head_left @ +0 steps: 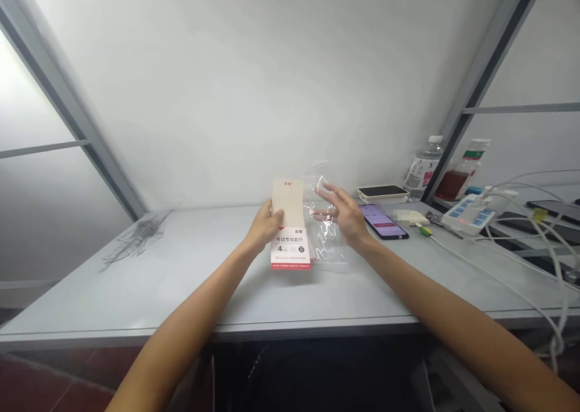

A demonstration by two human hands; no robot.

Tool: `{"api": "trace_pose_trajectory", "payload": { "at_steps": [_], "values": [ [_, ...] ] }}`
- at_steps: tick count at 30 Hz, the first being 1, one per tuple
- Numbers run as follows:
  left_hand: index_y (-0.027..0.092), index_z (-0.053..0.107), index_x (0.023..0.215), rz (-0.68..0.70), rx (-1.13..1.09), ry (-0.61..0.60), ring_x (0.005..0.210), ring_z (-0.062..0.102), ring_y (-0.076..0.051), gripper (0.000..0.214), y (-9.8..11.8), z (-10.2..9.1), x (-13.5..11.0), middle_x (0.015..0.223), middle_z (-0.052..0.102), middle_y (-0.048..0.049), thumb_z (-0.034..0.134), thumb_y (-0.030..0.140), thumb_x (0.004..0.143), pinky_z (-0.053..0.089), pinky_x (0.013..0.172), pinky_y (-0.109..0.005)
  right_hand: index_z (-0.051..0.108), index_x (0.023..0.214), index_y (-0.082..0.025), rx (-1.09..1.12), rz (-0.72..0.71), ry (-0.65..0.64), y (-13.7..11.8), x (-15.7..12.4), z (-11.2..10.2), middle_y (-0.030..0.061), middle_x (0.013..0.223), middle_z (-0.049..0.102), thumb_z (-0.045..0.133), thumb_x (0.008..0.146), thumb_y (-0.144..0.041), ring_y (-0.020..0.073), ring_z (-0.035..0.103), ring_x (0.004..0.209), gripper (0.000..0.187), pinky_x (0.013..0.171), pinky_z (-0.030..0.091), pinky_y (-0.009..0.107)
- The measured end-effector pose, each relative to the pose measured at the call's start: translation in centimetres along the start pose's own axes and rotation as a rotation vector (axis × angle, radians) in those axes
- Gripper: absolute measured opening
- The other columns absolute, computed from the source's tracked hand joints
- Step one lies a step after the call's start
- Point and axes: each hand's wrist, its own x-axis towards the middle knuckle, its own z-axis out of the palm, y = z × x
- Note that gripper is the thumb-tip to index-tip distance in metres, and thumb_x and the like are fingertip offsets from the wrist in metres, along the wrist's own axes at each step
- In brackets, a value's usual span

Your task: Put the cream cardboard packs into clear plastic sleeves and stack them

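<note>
My left hand (266, 223) is closed on the left edge of a ruler set pack (290, 246), with the thumb on its front. The pack is an upright cream card with a white-and-red lower part and printed Chinese text. A clear plastic bag (330, 243) spreads out to its right, creased and shiny. My right hand (348, 215) is at this bag with its fingers stretched and apart, pointing left towards the card. Whether those fingers lie inside the plastic or behind it is hard to make out.
A crumpled dark mesh-like sheet (142, 234) lies on the left of the grey table (190, 303). At right are a lit phone (385, 223), a boxed phone (383, 192), two bottles, a white power strip (469, 212), several dark phones and looping white cables.
</note>
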Motion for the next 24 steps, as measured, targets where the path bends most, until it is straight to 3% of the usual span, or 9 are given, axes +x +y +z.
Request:
{"api": "trace_pose_trajectory", "payload": {
  "at_steps": [6,12,17,20,24],
  "values": [
    [0.019,0.045,0.117,0.004,-0.086,-0.066,0.071,0.062,-0.018,0.045,0.1,-0.7,0.2,0.094,0.065,-0.0085,0.057,0.036,0.077,0.05,0.062,-0.031,0.052,0.113,-0.027,0.06,0.047,-0.075,-0.4,0.1,-0.2,0.0036,0.126,0.054,0.044,0.087,-0.035,0.0157,0.068,0.076,0.029,0.077,0.055,0.035],
    [0.017,0.048,0.114,0.112,-0.101,-0.125,0.082,0.062,-0.02,0.046,-0.3,-0.7,0.4,0.1,0.063,-0.01,0.058,0.042,0.075,0.05,0.067,-0.031,0.052,0.112,-0.025,0.099,0.129,-0.157,-0.5,0.1,-0.1,0.0044,0.127,0.054,0.044,0.087,-0.032,0.0166,0.068,0.078,0.027,0.074,0.056,0.034],
    [0.018,0.049,0.108,0.184,-0.002,-0.017,0.084,0.06,-0.019,0.039,-0.8,-0.4,0.5,0.101,0.062,-0.0095,0.053,0.044,0.079,0.049,0.067,-0.03,0.053,0.111,-0.027,0.068,0.174,-0.214,-0.4,-0.1,0.3,0.0027,0.13,0.051,0.052,0.083,-0.031,0.0163,0.068,0.077,0.028,0.074,0.055,0.033],
    [0.017,0.048,0.105,0.229,0.069,0.069,0.083,0.06,-0.018,0.038,-1.0,-0.2,0.5,0.098,0.062,-0.0082,0.052,0.044,0.079,0.049,0.067,-0.029,0.055,0.11,-0.025,0.065,0.18,-0.219,-0.2,-0.2,0.5,0.0046,0.123,0.057,0.055,0.082,-0.029,0.0158,0.068,0.077,0.028,0.075,0.055,0.032],
    [0.019,0.046,0.104,0.213,0.05,0.025,0.081,0.06,-0.017,0.037,-0.8,-0.1,0.3,0.098,0.061,-0.0073,0.052,0.045,0.079,0.049,0.066,-0.029,0.058,0.103,-0.021,0.101,0.225,-0.232,0.0,-0.3,0.6,0.0057,0.114,0.062,0.056,0.082,-0.023,0.0144,0.067,0.076,0.022,0.075,0.054,0.029]
  ]
}}
